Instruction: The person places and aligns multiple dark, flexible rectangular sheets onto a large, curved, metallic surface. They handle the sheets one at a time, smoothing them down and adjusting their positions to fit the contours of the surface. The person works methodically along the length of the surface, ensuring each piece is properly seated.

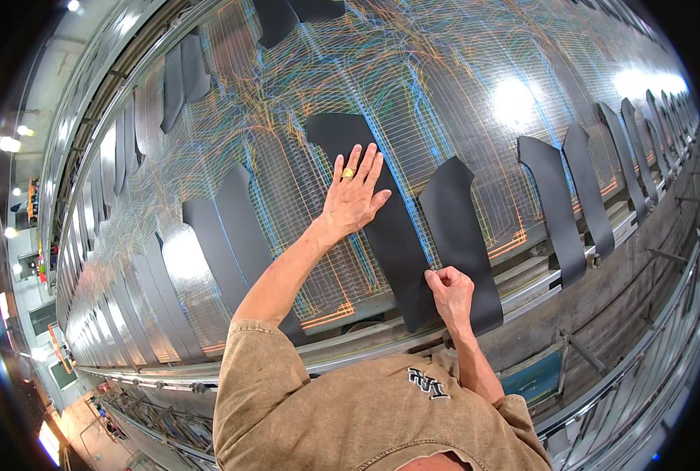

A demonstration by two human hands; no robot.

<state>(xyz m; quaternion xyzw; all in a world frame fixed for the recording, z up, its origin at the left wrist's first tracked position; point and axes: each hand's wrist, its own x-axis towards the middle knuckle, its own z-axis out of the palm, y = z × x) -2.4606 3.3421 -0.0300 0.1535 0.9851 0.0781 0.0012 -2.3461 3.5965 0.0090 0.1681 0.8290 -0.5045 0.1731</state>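
A long black cut sheet piece (393,235), leather-like and broad at its far end, lies on a large flat surface crossed by coloured lines. My left hand (354,196) rests flat on its far part, fingers stretched out, with a yellow ring on one finger. Lower down, my right hand (450,294) is closed in a pinch at the right edge of that same piece; the fingertips partly hide what they grip. Just to the right, a second black piece (458,228) with an angled top lies alongside, and its near end reaches past the surface's edge.
More dark pieces lie in rows: a pair (554,204) to the right and wide ones (224,228) to the left. Others (295,16) lie at the far side. A metal rail (530,290) runs along the near edge, with metal framework (593,349) beyond it.
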